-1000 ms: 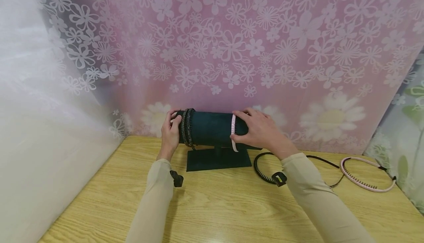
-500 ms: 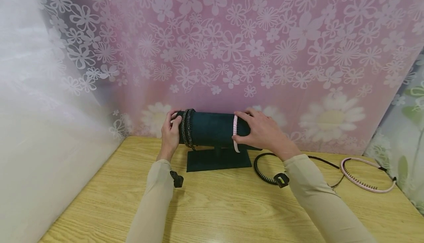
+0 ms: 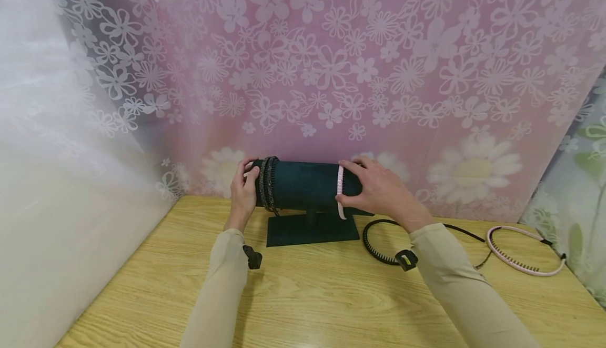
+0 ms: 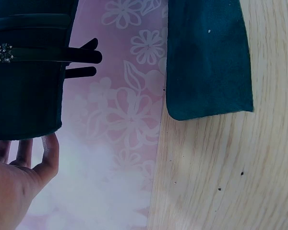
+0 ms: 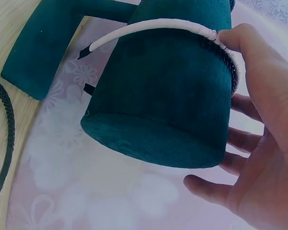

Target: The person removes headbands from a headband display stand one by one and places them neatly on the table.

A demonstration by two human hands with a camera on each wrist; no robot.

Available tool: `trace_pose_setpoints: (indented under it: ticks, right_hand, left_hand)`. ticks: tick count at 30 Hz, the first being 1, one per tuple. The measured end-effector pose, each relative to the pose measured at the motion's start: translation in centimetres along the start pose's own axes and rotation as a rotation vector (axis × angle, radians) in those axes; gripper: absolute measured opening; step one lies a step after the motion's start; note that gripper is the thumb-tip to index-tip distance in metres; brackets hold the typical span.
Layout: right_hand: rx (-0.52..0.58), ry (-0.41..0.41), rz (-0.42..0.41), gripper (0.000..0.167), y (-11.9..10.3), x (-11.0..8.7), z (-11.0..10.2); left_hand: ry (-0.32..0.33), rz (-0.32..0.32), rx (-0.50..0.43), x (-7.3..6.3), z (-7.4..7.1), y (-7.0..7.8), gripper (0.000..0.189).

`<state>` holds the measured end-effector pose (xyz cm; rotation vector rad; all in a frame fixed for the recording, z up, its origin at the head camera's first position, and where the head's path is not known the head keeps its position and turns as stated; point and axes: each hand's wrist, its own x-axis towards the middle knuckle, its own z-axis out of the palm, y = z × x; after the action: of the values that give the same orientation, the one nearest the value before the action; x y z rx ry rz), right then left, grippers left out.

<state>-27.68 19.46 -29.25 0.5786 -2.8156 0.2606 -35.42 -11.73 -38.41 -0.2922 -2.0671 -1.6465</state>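
Note:
A dark green velvet roll stand (image 3: 305,185) lies sideways on its flat base (image 3: 312,230). My left hand (image 3: 243,192) grips its left end, thumb in front; in the left wrist view its fingers (image 4: 49,155) reach round that end. Dark glittery headbands (image 3: 268,184) sit on the roll beside that hand. My right hand (image 3: 379,187) pinches a pink toothed headband (image 3: 340,185) near the roll's right end, thumb on the front and fingers at the top and back. In the right wrist view the pink headband (image 5: 153,25) curves over the roll, its black tip sticking out past the side.
To the right, a black toothed headband (image 3: 374,248) and another pink headband (image 3: 516,266) lie on the wooden table (image 3: 322,300), along with a dark band partly behind the right forearm. A pink flowered curtain (image 3: 303,74) hangs right behind the stand.
My right hand has slid the pink headband a little to the right along the roll, towards its end. The left hand keeps its grip on the stand.

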Motion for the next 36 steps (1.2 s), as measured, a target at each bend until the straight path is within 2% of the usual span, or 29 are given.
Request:
trace_pose_setpoints:
  ticks: [17, 36]
  right_hand:
    - [0.010, -0.030, 0.038, 0.084, 0.9, -0.9, -0.2]
    - [0.045, 0.017, 0.011, 0.082, 1.9, -1.8, -0.4]
  left_hand:
    - [-0.002, 0.002, -0.011, 0.0, 0.0, -0.1, 0.046]
    - [-0.004, 0.005, -0.017, 0.1, 0.0, -0.2, 0.044]
